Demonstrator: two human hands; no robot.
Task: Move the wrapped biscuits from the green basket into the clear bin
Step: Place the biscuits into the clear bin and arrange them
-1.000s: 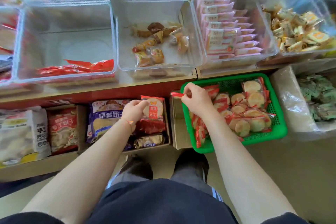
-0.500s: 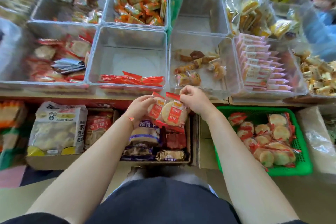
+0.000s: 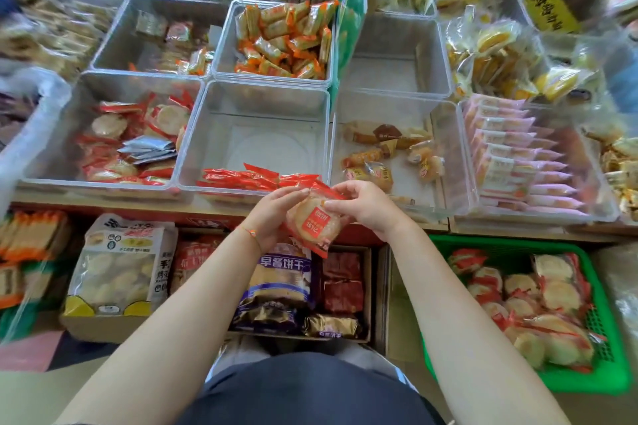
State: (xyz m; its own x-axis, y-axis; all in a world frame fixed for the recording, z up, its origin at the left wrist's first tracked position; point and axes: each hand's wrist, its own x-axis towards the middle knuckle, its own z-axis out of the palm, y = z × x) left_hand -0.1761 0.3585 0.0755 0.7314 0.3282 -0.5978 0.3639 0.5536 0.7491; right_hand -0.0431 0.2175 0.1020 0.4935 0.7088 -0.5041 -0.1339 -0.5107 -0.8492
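Just near the clear bin [image 3: 255, 134], both hands, left [image 3: 272, 214] and right [image 3: 366, 207], pinch one wrapped biscuit [image 3: 316, 221]; I should stand it beside the red row, while more wait in the green basket [image 3: 611, 379].

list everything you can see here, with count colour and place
wrapped biscuits: a few stacked, red and clear wrap, held in both hands at the shelf edge
clear bin: one, red packs along its front wall, centre of the shelf
green basket: one, many more wrapped biscuits, lower right
bin of round biscuits: one, clear, left of the centre bin
bin of brown snacks: one, clear, right of the centre bin
pink packs: a row, pink, bin at far right
orange packs: a heap, orange, bin behind the centre bin
white bag: one, white and yellow, box at lower left
purple bag: one, under the hands
left hand: holds the stack
right hand: pinches the stack
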